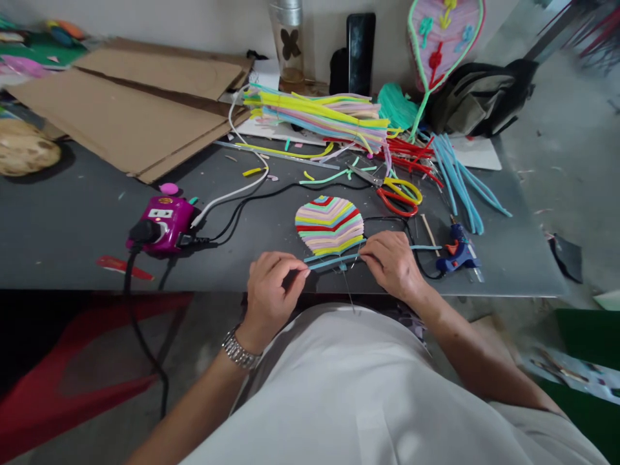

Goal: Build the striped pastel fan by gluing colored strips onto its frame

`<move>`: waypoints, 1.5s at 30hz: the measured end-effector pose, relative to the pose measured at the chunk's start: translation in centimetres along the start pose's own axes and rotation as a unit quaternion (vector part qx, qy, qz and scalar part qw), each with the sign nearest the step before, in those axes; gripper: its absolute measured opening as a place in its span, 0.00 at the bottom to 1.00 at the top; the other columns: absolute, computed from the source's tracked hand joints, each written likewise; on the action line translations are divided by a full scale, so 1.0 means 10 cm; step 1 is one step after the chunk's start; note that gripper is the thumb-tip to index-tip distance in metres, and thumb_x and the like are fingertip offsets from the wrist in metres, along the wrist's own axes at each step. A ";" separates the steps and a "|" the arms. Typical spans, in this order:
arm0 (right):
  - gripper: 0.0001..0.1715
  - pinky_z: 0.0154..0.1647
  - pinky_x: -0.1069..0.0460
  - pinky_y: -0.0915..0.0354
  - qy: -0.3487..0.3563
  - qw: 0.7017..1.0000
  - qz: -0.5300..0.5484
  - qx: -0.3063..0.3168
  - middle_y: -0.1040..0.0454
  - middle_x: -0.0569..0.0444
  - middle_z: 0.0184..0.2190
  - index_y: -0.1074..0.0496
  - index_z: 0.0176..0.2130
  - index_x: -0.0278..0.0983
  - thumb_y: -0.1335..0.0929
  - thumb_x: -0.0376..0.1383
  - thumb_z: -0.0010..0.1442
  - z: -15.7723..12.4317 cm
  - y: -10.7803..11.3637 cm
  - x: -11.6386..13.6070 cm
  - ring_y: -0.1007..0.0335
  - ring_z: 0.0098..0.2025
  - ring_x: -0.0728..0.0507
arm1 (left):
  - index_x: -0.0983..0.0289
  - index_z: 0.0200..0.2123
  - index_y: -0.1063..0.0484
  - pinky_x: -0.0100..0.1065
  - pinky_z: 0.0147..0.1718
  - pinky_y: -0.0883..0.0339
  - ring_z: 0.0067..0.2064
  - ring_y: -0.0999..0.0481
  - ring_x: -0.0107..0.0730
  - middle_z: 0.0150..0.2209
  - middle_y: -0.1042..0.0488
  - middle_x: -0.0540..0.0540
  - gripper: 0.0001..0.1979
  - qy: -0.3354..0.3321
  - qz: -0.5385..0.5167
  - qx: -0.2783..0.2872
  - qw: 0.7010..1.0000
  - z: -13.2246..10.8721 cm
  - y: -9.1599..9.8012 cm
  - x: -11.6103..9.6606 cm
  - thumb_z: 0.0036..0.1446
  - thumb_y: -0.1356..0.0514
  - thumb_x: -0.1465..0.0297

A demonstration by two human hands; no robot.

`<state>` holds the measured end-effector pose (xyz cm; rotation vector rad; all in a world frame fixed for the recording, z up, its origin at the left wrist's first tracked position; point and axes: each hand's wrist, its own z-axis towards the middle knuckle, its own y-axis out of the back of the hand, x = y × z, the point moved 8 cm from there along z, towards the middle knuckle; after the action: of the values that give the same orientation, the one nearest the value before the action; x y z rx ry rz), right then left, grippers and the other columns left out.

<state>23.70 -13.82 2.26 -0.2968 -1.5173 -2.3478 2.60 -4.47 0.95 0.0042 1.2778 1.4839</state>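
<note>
A fan-shaped piece made of coloured strips (329, 224) lies flat on the dark table (77, 226) near its front edge. A light blue strip (334, 258) runs along the piece's lower edge. My left hand (272, 287), with a metal watch at the wrist, pinches the strip's left end. My right hand (394, 263) is closed on the strip beside the piece's right corner. A blue glue gun (459, 253) rests just right of my right hand.
Yellow and red scissors (400, 196) lie behind the piece. A heap of coloured strips (320, 116), blue strips (458, 174), a purple power adapter (162, 224) with cables, cardboard sheets (126, 110), a bottle (289, 42), a phone (360, 51) and a bag (479, 93) fill the table.
</note>
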 end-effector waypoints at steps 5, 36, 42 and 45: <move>0.09 0.47 0.44 0.43 -0.035 0.998 -0.029 0.033 0.20 0.51 0.38 0.27 0.39 0.39 0.35 0.32 0.72 0.01 0.01 -0.16 0.29 0.42 0.41 | 0.60 0.38 0.23 0.42 0.44 0.36 0.41 0.24 0.39 0.38 0.21 0.53 0.05 0.011 0.004 -0.007 1.000 0.01 -0.01 0.03 0.69 0.38 0.70; 0.07 0.48 0.42 0.42 -0.071 0.996 -0.054 0.004 0.20 0.49 0.38 0.22 0.40 0.40 0.32 0.36 0.70 0.03 0.02 -0.36 0.30 0.45 0.37 | 0.58 0.35 0.22 0.42 0.42 0.36 0.40 0.24 0.41 0.36 0.21 0.53 0.05 0.061 0.069 -0.032 0.995 0.02 -0.08 0.11 0.66 0.35 0.68; 0.09 0.48 0.41 0.42 -0.055 0.998 -0.039 0.006 0.21 0.50 0.38 0.20 0.40 0.41 0.32 0.34 0.69 0.02 0.00 -0.39 0.30 0.45 0.38 | 0.59 0.36 0.23 0.43 0.44 0.33 0.41 0.24 0.41 0.36 0.21 0.53 0.03 0.081 0.046 -0.028 0.995 0.03 -0.06 0.13 0.64 0.34 0.69; 0.09 0.48 0.42 0.42 -0.053 0.998 -0.035 0.007 0.21 0.50 0.38 0.20 0.39 0.41 0.32 0.33 0.69 0.00 0.00 -0.41 0.30 0.45 0.38 | 0.59 0.36 0.24 0.42 0.44 0.32 0.41 0.24 0.41 0.36 0.21 0.54 0.02 0.085 0.038 -0.028 0.995 0.03 -0.05 0.14 0.64 0.35 0.69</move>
<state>27.44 -13.16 0.85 -0.3748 -1.6178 -2.4091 2.60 -3.41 -0.11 -0.1142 1.3854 1.6127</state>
